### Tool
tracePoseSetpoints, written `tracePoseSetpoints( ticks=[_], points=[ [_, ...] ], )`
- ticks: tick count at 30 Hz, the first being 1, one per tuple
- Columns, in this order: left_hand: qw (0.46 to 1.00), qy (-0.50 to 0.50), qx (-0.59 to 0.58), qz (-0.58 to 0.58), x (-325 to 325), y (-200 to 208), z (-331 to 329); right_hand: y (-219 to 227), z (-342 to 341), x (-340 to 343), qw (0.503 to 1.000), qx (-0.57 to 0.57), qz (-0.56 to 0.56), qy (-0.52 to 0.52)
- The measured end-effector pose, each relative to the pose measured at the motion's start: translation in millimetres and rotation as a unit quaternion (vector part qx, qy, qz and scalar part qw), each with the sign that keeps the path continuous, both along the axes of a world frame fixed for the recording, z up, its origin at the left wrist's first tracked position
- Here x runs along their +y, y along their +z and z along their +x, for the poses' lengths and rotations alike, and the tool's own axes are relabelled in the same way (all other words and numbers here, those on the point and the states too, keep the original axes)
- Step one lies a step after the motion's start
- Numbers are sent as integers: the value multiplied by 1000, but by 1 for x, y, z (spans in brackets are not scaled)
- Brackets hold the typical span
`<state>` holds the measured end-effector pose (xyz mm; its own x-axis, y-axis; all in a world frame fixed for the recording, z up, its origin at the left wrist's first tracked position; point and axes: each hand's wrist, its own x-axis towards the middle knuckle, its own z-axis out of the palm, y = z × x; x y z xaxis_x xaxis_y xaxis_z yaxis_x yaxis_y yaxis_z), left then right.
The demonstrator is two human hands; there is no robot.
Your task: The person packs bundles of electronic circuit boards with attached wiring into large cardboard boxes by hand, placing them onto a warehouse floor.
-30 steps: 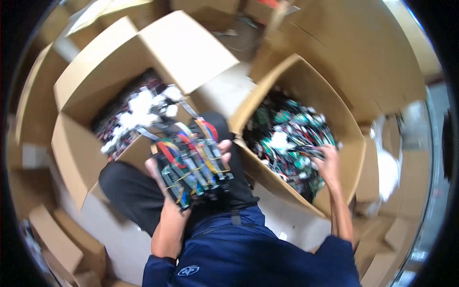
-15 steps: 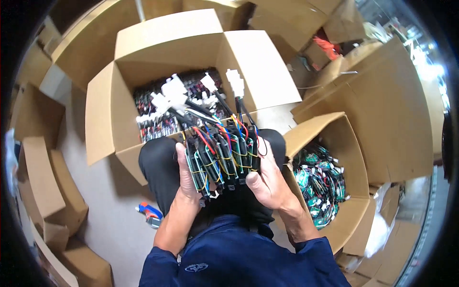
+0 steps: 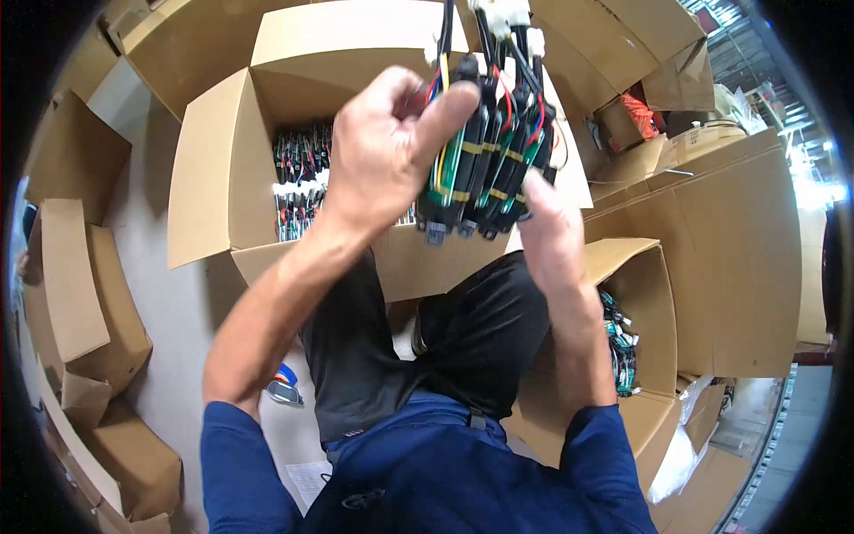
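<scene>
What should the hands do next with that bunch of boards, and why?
I'd probably lower the bunch slowly into the front box. The left hand and right hand hold it between them, it appears up by the box's near edge, and similar boards stand in rows inside.

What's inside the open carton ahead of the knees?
The carton shows packed wired parts with white connectors at its left. The left hand and held bundle of wired boards cover most of the rest, which can't be seen.
</scene>
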<state>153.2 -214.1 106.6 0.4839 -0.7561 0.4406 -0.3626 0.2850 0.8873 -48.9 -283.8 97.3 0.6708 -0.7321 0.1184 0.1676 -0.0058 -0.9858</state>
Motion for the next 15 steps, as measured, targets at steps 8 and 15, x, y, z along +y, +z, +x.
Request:
tracePoseSetpoints(
  ticks=[8,15],
  points=[
    [954,-139,100,247,-55,-3,71,3,53,-94,979,129,-158,-8],
    [867,-240,181,397,-141,-185,96,-132,84,-188,898,410,-148,53]
  ],
)
